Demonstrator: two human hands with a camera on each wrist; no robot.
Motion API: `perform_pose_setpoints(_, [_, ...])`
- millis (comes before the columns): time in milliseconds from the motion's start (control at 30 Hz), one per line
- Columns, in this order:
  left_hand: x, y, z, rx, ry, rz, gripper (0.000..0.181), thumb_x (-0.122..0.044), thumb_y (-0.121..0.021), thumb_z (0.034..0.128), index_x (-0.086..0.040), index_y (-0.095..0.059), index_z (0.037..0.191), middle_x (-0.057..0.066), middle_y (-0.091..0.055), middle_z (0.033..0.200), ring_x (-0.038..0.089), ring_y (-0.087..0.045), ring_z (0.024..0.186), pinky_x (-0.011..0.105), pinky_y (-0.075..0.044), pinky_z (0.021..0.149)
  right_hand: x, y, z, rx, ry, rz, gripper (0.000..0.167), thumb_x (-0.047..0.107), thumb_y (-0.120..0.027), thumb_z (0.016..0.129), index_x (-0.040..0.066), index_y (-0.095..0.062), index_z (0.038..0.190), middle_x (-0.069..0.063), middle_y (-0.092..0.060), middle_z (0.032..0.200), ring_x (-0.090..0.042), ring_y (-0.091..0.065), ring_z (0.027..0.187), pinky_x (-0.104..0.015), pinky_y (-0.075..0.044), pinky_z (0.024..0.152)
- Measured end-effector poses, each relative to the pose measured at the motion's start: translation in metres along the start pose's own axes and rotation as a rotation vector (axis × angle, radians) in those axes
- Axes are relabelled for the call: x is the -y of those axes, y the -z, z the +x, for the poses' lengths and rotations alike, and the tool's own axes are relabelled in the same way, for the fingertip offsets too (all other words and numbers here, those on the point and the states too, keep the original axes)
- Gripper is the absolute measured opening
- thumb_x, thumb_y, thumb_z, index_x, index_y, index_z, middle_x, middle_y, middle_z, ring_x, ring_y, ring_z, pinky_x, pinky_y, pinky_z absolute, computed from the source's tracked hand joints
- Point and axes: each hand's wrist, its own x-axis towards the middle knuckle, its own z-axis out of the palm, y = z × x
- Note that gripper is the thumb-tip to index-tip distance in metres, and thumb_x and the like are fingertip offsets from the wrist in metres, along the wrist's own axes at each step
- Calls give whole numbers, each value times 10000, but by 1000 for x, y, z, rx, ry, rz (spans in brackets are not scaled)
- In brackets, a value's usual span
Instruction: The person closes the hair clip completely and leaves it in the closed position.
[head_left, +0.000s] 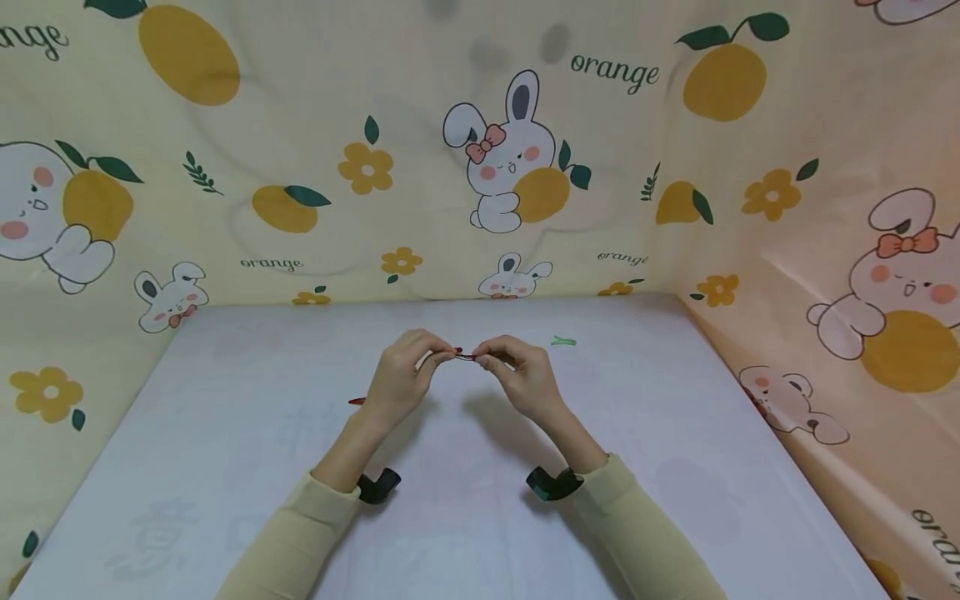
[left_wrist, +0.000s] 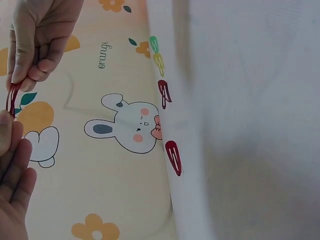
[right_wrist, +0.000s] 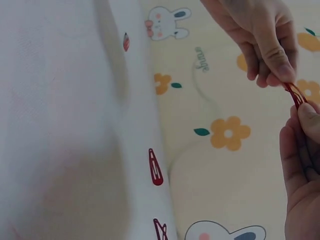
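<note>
A dark red snap hair clip point(head_left: 466, 357) is held up above the table by its two ends. My left hand point(head_left: 399, 377) pinches one end between thumb and fingers, and my right hand point(head_left: 525, 373) pinches the other. In the right wrist view the held clip point(right_wrist: 296, 95) shows its narrow strips standing slightly apart. The fingertips cover both of its ends. Below, in the left wrist view, lie a red hair clip point(left_wrist: 173, 158), another red one with its prongs spread point(left_wrist: 164, 94), a yellow clip point(left_wrist: 159, 64) and a green clip point(left_wrist: 154, 44).
One more red clip point(head_left: 357, 402) lies left of my left wrist, partly hidden by it. A green clip point(head_left: 564, 341) rests right of my right hand. The white table point(head_left: 225, 467) is bordered by cloth walls point(head_left: 420, 50) printed with rabbits and oranges.
</note>
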Motion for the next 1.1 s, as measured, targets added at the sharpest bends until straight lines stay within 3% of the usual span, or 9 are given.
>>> perform_pose_setpoints(133, [0,0,-1,-39,-3,-9,110,-29,-799,874,-50,-753,971,34,-744,937,220,-688,916,331,-565,816,0,0,0,2,-8,20,97,-60,-728,917,-17,-753,1000,-147,-762,963,-243,-736,887,-289,-588,868])
perform_pose_setpoints(267, [-2,1,-2,-64,-1,-10,113,-24,-811,863,-39,-759,963,39,-747,931,218,-690,908,307,-562,811,1,0,0,8,-48,43,80,-37,-729,926,-16,-756,998,-152,-759,943,-183,-701,830,-250,-575,791])
perform_pose_setpoints(500, [-2,2,-3,-40,34,-56,97,-2,-785,883,-33,-746,966,51,-743,933,214,-698,906,275,-555,824,2,0,0,29,-152,88,86,-1,-720,949,-9,-761,1024,-175,-751,952,-157,-673,814,-241,-564,766])
perform_pose_setpoints(767, [-7,7,-5,40,183,-68,58,-49,-740,929,-17,-715,970,67,-711,911,180,-679,835,314,-550,727,0,-3,-1,36,-91,124,129,-27,-723,940,-3,-765,1060,-148,-758,1015,-209,-725,920,-279,-589,824])
perform_pose_setpoints(933, [-10,11,-6,88,277,-60,66,-69,-725,950,-13,-713,983,59,-713,913,178,-677,839,305,-535,720,-2,-7,-1,29,-35,81,137,-29,-742,925,16,-779,1049,-118,-767,1017,-168,-725,968,-299,-591,858])
perform_pose_setpoints(1100, [-11,15,-6,148,365,-59,77,-96,-707,976,-24,-716,1004,48,-717,926,167,-669,852,302,-524,725,-2,-10,-1,23,-16,17,155,-62,-751,906,10,-785,1040,-121,-770,1007,-215,-727,946,-291,-594,833])
